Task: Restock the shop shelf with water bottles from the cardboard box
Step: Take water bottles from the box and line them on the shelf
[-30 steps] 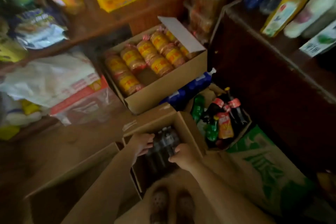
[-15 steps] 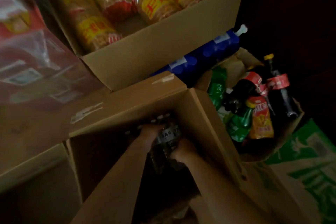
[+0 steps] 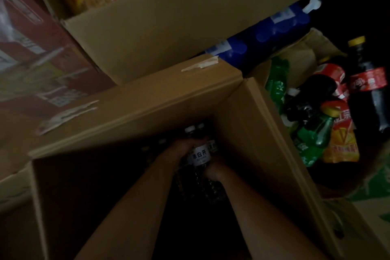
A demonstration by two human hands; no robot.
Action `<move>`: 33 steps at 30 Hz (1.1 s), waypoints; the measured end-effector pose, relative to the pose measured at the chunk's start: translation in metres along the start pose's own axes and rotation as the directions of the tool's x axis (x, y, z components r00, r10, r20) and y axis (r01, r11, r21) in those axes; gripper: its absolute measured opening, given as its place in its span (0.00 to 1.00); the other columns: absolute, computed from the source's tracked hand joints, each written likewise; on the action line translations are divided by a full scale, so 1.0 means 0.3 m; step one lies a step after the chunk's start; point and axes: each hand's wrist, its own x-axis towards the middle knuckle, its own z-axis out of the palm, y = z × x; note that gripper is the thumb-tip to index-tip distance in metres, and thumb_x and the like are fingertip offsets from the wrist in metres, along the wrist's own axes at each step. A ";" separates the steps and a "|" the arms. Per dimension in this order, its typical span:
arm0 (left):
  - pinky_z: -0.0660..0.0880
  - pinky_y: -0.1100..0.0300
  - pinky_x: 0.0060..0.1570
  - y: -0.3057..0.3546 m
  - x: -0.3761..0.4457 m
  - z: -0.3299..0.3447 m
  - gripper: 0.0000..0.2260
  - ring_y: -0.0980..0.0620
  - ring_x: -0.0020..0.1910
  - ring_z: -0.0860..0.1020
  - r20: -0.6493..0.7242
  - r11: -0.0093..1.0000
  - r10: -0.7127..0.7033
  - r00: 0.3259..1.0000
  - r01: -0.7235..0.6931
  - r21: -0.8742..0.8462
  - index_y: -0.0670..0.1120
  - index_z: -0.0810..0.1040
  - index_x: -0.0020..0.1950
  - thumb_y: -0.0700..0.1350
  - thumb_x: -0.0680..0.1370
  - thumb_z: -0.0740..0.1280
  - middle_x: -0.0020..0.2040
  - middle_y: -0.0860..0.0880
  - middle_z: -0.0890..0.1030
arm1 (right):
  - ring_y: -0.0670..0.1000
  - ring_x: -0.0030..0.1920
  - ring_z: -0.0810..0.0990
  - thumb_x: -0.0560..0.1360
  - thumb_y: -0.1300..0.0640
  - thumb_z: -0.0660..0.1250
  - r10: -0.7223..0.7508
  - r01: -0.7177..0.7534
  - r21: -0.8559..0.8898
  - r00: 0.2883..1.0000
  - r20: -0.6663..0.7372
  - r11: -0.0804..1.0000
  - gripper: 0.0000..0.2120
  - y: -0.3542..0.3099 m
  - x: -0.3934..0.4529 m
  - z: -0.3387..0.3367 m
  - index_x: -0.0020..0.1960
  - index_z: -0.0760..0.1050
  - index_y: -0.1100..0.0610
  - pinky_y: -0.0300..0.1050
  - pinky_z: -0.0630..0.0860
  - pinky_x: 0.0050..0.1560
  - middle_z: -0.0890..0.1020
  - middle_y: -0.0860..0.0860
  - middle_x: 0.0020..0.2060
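An open cardboard box fills the middle of the view, dark inside. Both my arms reach down into it. A clear water bottle with a white label and white cap lies between my hands. My left hand grips its upper part from the left. My right hand grips it lower down from the right. Another bottle's label shows just behind, and further caps are faint in the shadow. The shelf is out of view.
A second cardboard box with yellow-wrapped snack rolls stands behind. To the right, a box holds cola, green soda and orange drink bottles. A blue shrink-wrapped pack lies between them. Another box flap is at the left.
The camera has dropped closer to the box. My hands went from the box's rim down inside and closed around a water bottle.
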 end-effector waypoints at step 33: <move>0.79 0.56 0.47 1.252 -2.124 0.695 0.14 0.57 0.43 0.82 0.375 0.519 0.679 0.631 -0.774 0.363 0.50 0.81 0.48 0.49 0.65 0.78 0.45 0.51 0.85 | 0.45 0.44 0.80 0.62 0.40 0.77 -0.220 0.506 0.322 0.747 -0.628 0.800 0.17 -0.500 -2.177 -1.263 0.44 0.76 0.46 0.41 0.73 0.39 0.79 0.41 0.40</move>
